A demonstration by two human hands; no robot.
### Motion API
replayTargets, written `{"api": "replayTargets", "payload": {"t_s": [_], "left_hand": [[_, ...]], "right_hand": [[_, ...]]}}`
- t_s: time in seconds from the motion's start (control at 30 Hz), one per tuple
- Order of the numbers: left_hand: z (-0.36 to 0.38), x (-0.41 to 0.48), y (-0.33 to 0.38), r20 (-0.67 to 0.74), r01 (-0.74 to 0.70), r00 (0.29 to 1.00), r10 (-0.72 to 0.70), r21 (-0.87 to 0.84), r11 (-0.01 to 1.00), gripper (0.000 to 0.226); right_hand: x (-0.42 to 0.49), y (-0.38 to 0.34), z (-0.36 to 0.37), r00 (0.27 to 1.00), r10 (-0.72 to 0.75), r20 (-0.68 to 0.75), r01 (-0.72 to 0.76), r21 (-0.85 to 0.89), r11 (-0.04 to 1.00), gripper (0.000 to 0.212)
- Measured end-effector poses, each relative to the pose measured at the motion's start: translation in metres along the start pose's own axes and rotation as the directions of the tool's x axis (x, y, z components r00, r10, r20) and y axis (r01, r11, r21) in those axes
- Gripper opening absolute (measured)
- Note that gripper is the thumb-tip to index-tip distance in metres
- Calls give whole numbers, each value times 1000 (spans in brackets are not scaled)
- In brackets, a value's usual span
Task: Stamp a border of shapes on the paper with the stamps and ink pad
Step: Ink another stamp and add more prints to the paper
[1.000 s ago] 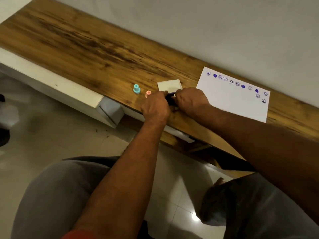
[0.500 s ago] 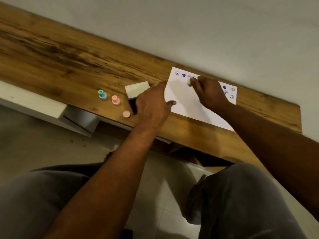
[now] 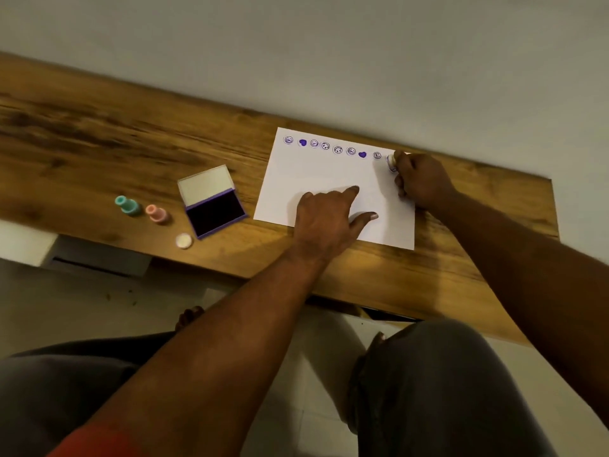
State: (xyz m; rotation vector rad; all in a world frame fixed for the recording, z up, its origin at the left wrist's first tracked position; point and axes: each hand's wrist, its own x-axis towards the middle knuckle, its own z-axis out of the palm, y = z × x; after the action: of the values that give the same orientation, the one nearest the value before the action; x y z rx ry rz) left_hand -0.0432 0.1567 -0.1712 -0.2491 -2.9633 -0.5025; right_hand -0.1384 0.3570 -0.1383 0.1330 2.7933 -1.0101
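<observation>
Right hand (image 3: pixel 423 183) clenched on the stamp (image 3: pixel 392 162) (light, stiff) at the paper (image 3: pixel 329 173) corner; left hand (image 3: pixel 326 216), grip released, pins the flimsy sheet.

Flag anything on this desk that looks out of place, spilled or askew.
Nothing is spilled or damaged. The only loose item is a small round cap lying by itself at the desk's front edge, beside the open ink pad. The teal stamp and pink stamp stand upright, and the paper lies flat.
</observation>
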Motion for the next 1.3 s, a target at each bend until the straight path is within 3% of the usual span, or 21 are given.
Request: {"api": "replayTargets", "payload": {"t_s": [0.47,0.67,0.73,0.8,0.87,0.9,0.97,1.0,1.3], "left_hand": [[3,1,3,-4,-31,1000,31,73,997,72],[2,1,4,13,-32,999,31,69,997,73],[2,1,3,5,-31,999,31,60,998,73],[2,1,2,-2,-33,999,33,49,998,73],[3,0,3,-13,-36,999,36,38,999,72],[3,0,3,-17,-34,999,35,36,999,72],[3,1,4,-18,-29,999,29,37,999,72],[4,1,4,-15,-28,999,29,39,999,73],[1,4,5,3,-19,1000,19,50,999,72]], "right_hand": [[5,-16,-6,999,8,43,3,-238,971,61],[8,-30,-18,993,-100,69,120,-426,897,58],[14,-46,-31,943,-328,-56,238,-576,782,59],[16,-68,-46,808,-547,-218,270,-689,673,55],[14,-77,-49,735,-596,-322,208,-730,651,52],[12,-75,-41,789,-539,-296,188,-719,669,51],[2,-56,-10,951,-280,-131,102,-723,683,49],[-4,-45,4,985,-158,-64,64,-720,691,49],[1,-38,0,990,-124,66,124,-826,550,54]]}}
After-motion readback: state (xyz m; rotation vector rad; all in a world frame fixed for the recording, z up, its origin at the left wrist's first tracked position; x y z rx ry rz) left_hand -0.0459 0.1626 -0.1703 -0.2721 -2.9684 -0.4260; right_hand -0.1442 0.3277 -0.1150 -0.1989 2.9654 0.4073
